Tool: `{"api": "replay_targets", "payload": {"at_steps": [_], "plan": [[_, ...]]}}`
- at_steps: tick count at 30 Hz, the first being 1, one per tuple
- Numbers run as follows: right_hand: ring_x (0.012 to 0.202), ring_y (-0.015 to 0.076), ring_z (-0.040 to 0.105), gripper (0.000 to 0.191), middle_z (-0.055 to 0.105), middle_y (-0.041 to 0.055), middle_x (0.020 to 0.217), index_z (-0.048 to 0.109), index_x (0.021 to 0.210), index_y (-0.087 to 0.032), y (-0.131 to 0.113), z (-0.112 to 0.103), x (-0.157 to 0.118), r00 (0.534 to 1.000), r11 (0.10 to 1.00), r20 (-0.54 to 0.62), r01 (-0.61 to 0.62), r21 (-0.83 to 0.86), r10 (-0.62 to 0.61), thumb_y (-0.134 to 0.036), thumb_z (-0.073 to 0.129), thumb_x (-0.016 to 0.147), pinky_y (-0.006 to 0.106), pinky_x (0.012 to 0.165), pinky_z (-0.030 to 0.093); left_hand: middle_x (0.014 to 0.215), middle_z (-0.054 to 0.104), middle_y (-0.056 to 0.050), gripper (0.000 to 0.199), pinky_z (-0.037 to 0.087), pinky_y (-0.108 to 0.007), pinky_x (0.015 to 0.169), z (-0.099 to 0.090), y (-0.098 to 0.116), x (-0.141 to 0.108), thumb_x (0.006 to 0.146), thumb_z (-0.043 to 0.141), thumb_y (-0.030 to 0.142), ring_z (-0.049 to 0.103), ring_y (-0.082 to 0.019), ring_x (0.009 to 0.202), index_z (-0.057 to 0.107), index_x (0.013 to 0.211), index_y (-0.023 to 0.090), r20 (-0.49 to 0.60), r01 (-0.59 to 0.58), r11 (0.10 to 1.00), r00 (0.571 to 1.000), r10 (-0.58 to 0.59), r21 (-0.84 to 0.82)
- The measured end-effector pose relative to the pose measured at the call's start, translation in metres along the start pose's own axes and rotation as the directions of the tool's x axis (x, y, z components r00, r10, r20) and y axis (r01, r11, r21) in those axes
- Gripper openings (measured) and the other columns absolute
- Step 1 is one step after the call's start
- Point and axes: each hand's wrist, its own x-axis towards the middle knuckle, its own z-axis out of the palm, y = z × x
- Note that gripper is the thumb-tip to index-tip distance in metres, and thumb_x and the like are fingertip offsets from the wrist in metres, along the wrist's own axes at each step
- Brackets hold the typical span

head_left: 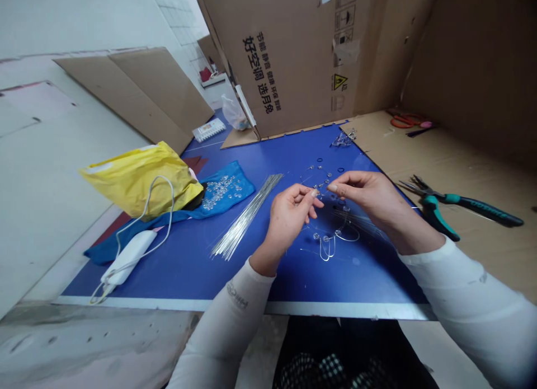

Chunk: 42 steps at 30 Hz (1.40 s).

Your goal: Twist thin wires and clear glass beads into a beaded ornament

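Thumb and fingertips meet in a pinch on my left hand (pixel 295 212), which is over the blue table with a tiny clear bead or wire end at the tips. Close to its right, my right hand (pixel 363 196) is also pinched; whatever lies between its fingertips is too small to make out. Around and below both hands spreads a loop of thin wire with clear beads (pixel 326 239). A bundle of straight silvery wires (pixel 247 215) lies left of my left hand. Loose clear beads (pixel 220 192) rest on a blue cloth (pixel 239 176) farther left.
Pliers with green and black handles (pixel 478 207) lie on cardboard at the right, red-handled scissors (pixel 406 120) behind them. A yellow bag (pixel 146 179) and a white power strip (pixel 128 260) are at the left. A large cardboard box (pixel 302 59) stands at the back.
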Motion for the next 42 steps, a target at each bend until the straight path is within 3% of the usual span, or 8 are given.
{"api": "replay_targets", "payload": {"at_steps": [13,26,31,42], "plan": [[0.063,0.0141,0.053,0.02,0.066,-0.0002,0.067,0.07,0.069,-0.02,0.0023,0.0036,-0.0012,0.996,0.995,-0.041,0.079,-0.062,-0.082,-0.039,0.077,0.074,0.031,0.064,0.042,0.076,0.071,-0.003,0.021,0.042,-0.02,0.047,0.0004,0.0007,-0.0004,0.092,0.062,0.037,0.055,-0.007,0.052,0.062,0.083,0.017,0.015,0.008,1.0,1.0,-0.008,-0.01],[0.059,0.0136,0.052,0.023,0.064,-0.0001,0.063,0.07,0.066,-0.02,0.0032,0.008,-0.0011,0.996,0.999,-0.088,0.032,-0.029,-0.034,-0.041,0.079,0.071,0.03,0.062,0.042,0.076,0.071,-0.003,0.017,0.043,-0.019,0.047,0.0013,0.0027,-0.0007,0.089,0.064,0.033,0.056,-0.007,0.054,0.064,0.087,0.016,0.035,0.044,0.998,0.998,-0.042,-0.048],[0.061,0.0143,0.054,0.021,0.067,0.0003,0.065,0.072,0.067,-0.02,0.0039,0.0066,-0.0009,0.998,0.999,-0.046,0.047,-0.007,-0.048,-0.04,0.08,0.071,0.03,0.064,0.043,0.072,0.068,0.0,0.017,0.041,-0.018,0.047,0.0008,0.0016,-0.0001,0.087,0.064,0.03,0.053,-0.006,0.052,0.067,0.099,0.017,0.035,0.046,0.999,0.998,-0.045,-0.029],[0.067,0.0161,0.06,0.022,0.073,0.0018,0.073,0.076,0.075,-0.02,0.0043,0.0003,-0.0006,0.996,0.995,0.057,0.074,-0.064,-0.071,-0.042,0.077,0.076,0.031,0.068,0.044,0.063,0.059,0.003,0.022,0.035,-0.02,0.048,-0.0013,0.002,0.0011,0.083,0.07,0.033,0.045,-0.006,0.05,0.07,0.098,0.017,0.054,0.094,0.996,0.994,-0.094,0.006]]}}
